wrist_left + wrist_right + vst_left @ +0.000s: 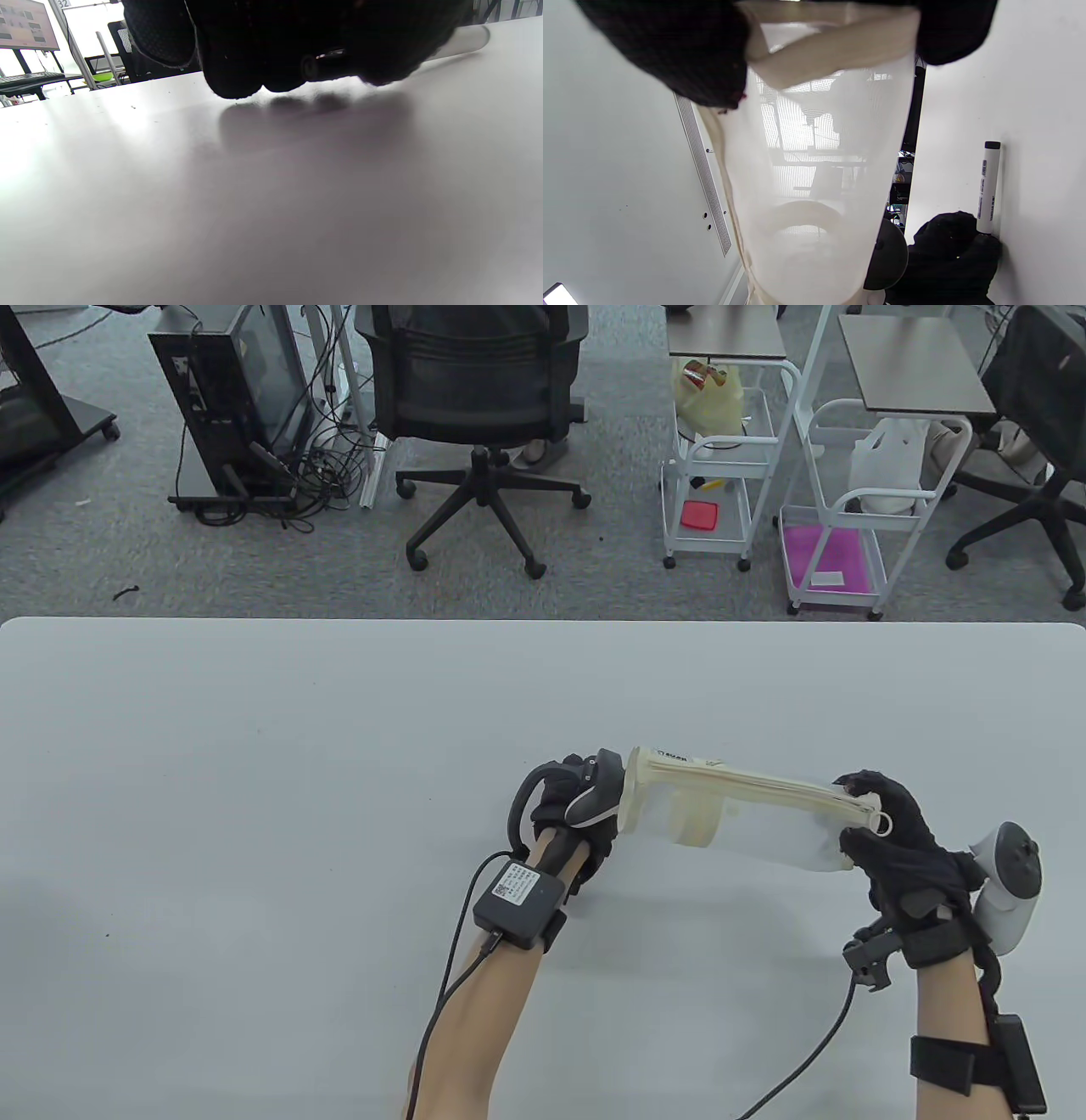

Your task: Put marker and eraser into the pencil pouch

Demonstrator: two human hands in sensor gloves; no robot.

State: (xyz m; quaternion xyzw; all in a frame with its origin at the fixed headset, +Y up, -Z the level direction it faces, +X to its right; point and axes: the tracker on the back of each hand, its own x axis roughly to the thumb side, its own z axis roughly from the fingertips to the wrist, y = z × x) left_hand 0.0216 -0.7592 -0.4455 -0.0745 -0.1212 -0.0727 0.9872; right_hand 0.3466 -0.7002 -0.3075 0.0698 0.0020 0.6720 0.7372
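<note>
A translucent mesh pencil pouch [747,831] with a cream zipper edge is held above the table between my hands. My right hand [865,814] pinches its right end by the zipper pull; in the right wrist view its fingers [683,55] grip the pouch [818,148] at the cream edge. A cream rounded thing [696,819] shows through the mesh; I cannot tell if it is the eraser. My left hand [564,814] is at the pouch's left end, with its fingers [237,63] curled around a white marker [988,186] whose barrel [462,40] sticks out low over the table. The pouch hides the marker in the table view.
The grey table [254,814] reaches from the bottom edge to its far edge across the middle of the view. Beyond it stand an office chair [484,398], a computer tower [229,407] and two white carts [721,475].
</note>
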